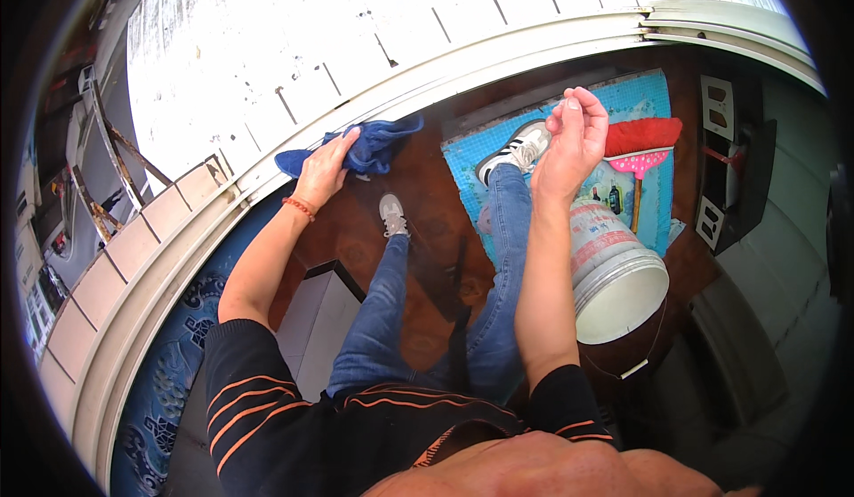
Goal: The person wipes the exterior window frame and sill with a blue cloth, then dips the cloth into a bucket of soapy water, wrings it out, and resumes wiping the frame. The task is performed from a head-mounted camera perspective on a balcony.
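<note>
My left hand, with a beaded bracelet at the wrist, presses a crumpled dark blue cloth against the white window track. Its fingers lie over the cloth, and part of the cloth hangs past the inner edge of the track. Raised on the other side, my right hand has its fingers curled in toward the thumb. Whatever may be between those fingertips is too small to make out. Below this hand, a white bucket with faded red markings leans tilted, its mouth facing me.
A red-bristled broom with a pink head lies on a blue mat. One of my shoes rests on the mat, the other on the brown floor. Beside my left leg stands a pale box. White tiles extend outside the track.
</note>
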Available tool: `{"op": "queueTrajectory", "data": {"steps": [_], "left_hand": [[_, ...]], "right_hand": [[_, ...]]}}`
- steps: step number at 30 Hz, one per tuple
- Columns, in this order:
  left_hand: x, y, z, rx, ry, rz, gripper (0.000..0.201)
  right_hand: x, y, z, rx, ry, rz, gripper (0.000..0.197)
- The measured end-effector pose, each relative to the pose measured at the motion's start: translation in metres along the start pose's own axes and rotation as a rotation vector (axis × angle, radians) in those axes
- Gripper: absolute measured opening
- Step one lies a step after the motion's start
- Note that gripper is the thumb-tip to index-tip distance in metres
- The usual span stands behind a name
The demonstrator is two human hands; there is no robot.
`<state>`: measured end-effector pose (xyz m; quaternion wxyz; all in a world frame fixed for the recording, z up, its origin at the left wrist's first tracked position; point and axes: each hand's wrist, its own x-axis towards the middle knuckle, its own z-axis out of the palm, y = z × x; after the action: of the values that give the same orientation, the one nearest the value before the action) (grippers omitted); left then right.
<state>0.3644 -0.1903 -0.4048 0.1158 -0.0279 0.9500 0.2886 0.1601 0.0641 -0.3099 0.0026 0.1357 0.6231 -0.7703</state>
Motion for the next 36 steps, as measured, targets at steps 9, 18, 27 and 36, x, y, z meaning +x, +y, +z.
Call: {"op": "queueTrajectory", "data": {"steps": [9,18,27,36], "left_hand": [[-0.129,-0.046,-0.051,0.049,0.064,-0.581,0.064],[0.188,0.170,-0.098,-0.423,0.016,0.057,0.060],[0.425,0.254,0.071,-0.066,0.174,-0.031,0.081],[0.289,0.128,0.046,-0.059,0.236,-0.049,0.063]], "right_hand": [[0.019,-0.007,-0.005,0.055,0.016,0.046,0.012],[0.053,-0.015,-0.027,-0.044,0.155,0.121,0.027],[0.069,-0.015,-0.033,-0.071,0.115,0.145,0.026],[0.050,-0.013,-0.020,-0.104,0.036,0.160,0.023]]}}
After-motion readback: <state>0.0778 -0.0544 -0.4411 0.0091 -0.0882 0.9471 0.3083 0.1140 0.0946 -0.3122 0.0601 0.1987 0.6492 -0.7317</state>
